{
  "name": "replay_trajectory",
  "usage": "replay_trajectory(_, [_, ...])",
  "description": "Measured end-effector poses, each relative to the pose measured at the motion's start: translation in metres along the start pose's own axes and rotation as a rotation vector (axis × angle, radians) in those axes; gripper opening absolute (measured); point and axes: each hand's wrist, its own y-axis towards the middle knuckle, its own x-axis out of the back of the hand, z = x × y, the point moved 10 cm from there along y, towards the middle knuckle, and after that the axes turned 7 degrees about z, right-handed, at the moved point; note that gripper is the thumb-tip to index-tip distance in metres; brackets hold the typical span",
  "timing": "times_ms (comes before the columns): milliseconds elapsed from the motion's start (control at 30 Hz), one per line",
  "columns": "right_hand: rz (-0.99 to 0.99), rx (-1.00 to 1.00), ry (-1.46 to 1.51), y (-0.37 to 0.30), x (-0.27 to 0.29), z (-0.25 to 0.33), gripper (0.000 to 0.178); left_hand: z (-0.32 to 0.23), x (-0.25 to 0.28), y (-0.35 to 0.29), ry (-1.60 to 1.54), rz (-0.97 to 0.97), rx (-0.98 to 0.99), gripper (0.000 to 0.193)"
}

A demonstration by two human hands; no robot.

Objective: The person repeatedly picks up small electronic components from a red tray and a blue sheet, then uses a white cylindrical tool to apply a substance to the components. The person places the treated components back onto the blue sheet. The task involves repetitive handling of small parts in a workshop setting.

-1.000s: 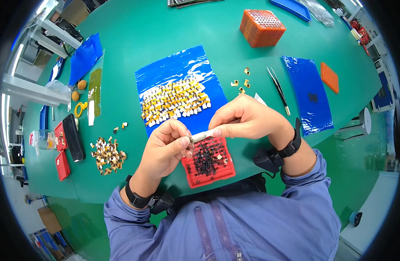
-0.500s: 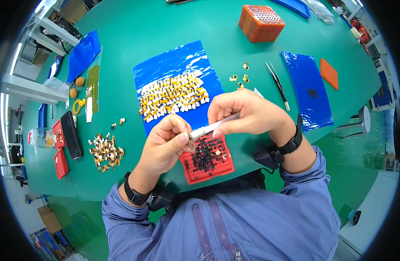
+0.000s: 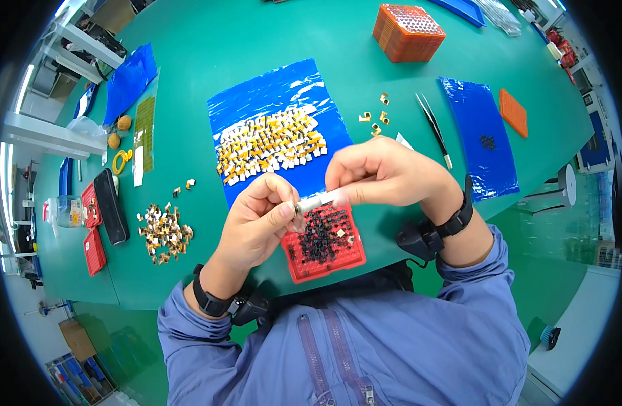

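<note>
1. White stick (image 3: 316, 201) spans both hands, over the red tray's (image 3: 331, 273) far edge.
2. Left hand (image 3: 259, 218) pinches one end, fingertips together; right hand (image 3: 387, 177) pinches the other likewise.
3. Black parts (image 3: 318, 240) fill much of the tray.
4. Beyond, a blue sheet (image 3: 257, 88) bears white-yellow pieces (image 3: 270, 145).

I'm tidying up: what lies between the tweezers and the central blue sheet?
In the head view: a few loose gold pieces, plus a white scrap beside the right hand.
</note>
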Motion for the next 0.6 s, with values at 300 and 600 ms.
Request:
replay_trajectory(300, [0.059,-0.087,0.027,-0.003,-0.001,-0.003,0.014,-0.002,-0.005,0.000,-0.062,0.059,-0.064,0.008])
replay_trajectory(600, [0.088,-0.107,0.072,-0.004,-0.005,-0.003,0.012,-0.002,-0.008,-0.003,0.004,0.082,-0.057,0.009])
